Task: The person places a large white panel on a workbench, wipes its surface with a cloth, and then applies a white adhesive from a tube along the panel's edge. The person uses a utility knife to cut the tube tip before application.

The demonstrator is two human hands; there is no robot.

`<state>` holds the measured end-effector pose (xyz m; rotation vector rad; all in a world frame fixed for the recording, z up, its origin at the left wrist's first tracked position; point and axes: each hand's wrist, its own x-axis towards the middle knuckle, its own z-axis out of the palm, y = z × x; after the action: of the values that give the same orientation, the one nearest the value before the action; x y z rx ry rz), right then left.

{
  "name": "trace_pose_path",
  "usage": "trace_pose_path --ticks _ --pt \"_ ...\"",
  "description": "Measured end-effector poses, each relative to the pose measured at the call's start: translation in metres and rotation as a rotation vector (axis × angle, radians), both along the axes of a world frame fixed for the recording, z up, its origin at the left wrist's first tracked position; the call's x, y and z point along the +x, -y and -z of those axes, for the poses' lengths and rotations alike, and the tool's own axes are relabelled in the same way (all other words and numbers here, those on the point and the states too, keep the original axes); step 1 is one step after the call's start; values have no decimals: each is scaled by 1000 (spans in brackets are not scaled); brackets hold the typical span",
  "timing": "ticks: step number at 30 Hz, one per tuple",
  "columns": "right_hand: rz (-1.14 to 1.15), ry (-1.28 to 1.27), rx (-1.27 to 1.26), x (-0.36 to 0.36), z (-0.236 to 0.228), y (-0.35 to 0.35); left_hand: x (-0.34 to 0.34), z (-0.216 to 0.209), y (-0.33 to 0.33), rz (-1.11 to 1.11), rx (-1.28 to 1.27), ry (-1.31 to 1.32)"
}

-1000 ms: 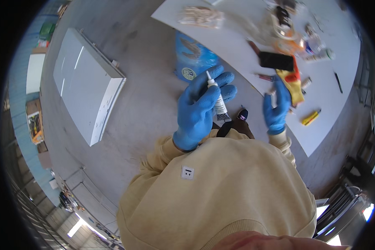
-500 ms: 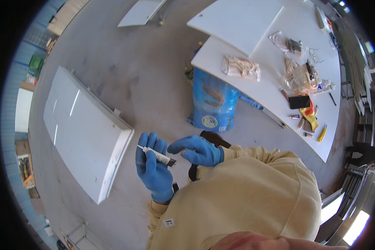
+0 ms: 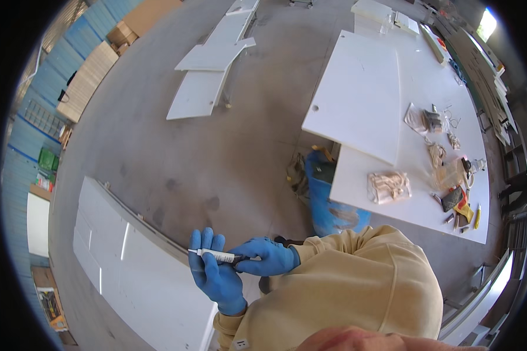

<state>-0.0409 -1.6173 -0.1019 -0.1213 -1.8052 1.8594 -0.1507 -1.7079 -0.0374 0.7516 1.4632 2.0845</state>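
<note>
- I have the small white squeeze tube [image 3: 219, 255], thin pale nozzle [image 3: 194, 251] and dark flat tail [image 3: 238, 258], held up before the torso, well apart from the big white tabletop [image 3: 357, 181].
- Handling, my guess: light, soft-walled, dents under pressure, maybe slippery against gloves; nozzle looks like the delicate bit. I'd take it mid-body or by the flat tail, gentle pinch.
- Blue-gloved left hand [image 3: 218, 278]: gripping the tube body, thumb across it, fingers behind and pointing up-frame; nozzle faces left.
- Blue-gloved right hand [image 3: 267, 257]: closed on the tail, near as I can tell; fingertips partly hide it.
- Right arm, beige knit sleeve [image 3: 339, 245], bent across the torso; left wrist below its palm.
</note>
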Motion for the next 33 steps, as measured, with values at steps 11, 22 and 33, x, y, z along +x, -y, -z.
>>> trace_pose_path --ticks 11,22,33 --pt "334 -154 -348 -156 3 -234 -190 23 -261 329 34 -17" --pt "372 -743 -984 -199 -11 -447 -227 -15 -592 888 73 58" --pt "326 -1067 -871 -177 -1 -697 -193 -4 -852 1228 142 -58"
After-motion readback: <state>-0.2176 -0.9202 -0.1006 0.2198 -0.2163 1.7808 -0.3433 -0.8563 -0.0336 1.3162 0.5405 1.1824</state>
